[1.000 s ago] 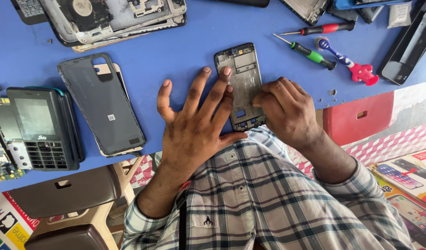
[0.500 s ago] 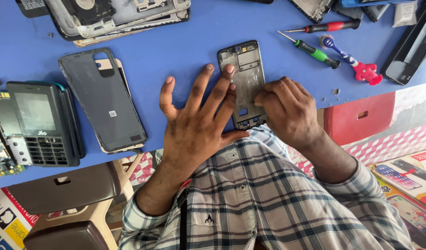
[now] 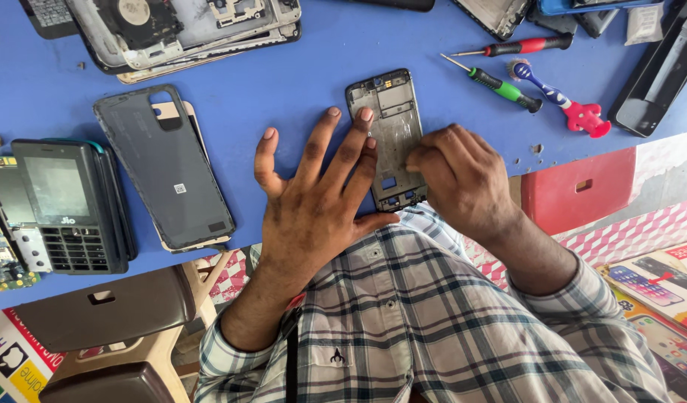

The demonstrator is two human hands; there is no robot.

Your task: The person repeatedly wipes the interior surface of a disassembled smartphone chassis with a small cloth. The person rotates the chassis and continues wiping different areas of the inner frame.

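A bare grey phone frame point(image 3: 392, 112) lies on the blue table point(image 3: 284, 82) near its front edge. My left hand point(image 3: 317, 201) lies flat with fingers spread, its fingertips pressing the frame's left side. My right hand point(image 3: 463, 179) is curled over the frame's right edge, fingertips touching it. Whether the right fingers pinch anything small is hidden.
A dark phone back cover point(image 3: 164, 168) lies to the left, a keypad phone point(image 3: 67, 205) further left. Opened phone bodies point(image 3: 187, 30) sit at the back. A red screwdriver point(image 3: 519, 47), a green screwdriver point(image 3: 500, 83) and a blue-red tool point(image 3: 560, 101) lie right. Plastic stools point(image 3: 105, 310) stand below.
The hands and frame sit almost as before; my left fingers have shifted slightly on the frame. The view has drifted a little.
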